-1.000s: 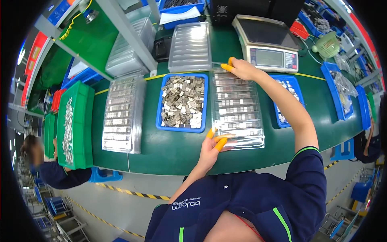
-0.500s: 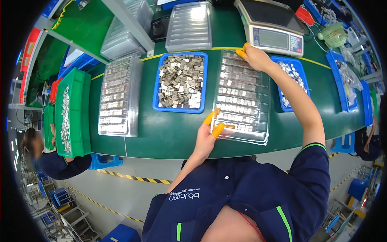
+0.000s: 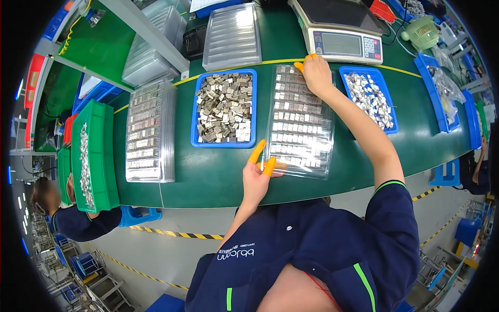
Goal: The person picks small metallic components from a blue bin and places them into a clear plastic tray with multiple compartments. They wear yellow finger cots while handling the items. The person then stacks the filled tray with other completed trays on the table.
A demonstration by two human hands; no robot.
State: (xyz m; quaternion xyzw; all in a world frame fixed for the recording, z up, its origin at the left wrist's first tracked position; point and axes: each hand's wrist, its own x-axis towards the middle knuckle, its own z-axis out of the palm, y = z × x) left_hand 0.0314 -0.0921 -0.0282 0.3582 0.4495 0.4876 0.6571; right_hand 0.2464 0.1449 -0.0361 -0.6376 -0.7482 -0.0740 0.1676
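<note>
Green bench [image 3: 218,182] top fills the middle of the view, curving with the lens, its near edge just ahead of the person. On it, 2 hands grasp the same tray [image 3: 299,117]. The left hand [image 3: 254,184] pinches the near-left corner, with yellow-covered fingertips [image 3: 268,166] at the rim and part of a finger showing through the clear plastic. The right hand [image 3: 318,78] closes over the far edge towards its right end; its thumb and index wear yellow covers too.

To hold this well, I'd grip only the rim, at opposite ends, and keep both ends level, since a tip could slide the loose-looking parts out of line. Gentle pressure seems best, as thin plastic will likely flex.

The tray is clear and shallow, ribbed crosswise, with small silvery parts in neat rows; glare whitens the nearer ones. Whether it rests fully on the bench, I cannot tell.

It lies between 2 blue bins: a left bin [image 3: 223,145] of jumbled metal parts and a right bin [image 3: 391,101] of whiter pieces. Further left stand a stack [image 3: 169,135] of trays and a green bin [image 3: 106,151]. Beyond the tray sits a scale [image 3: 338,44].
</note>
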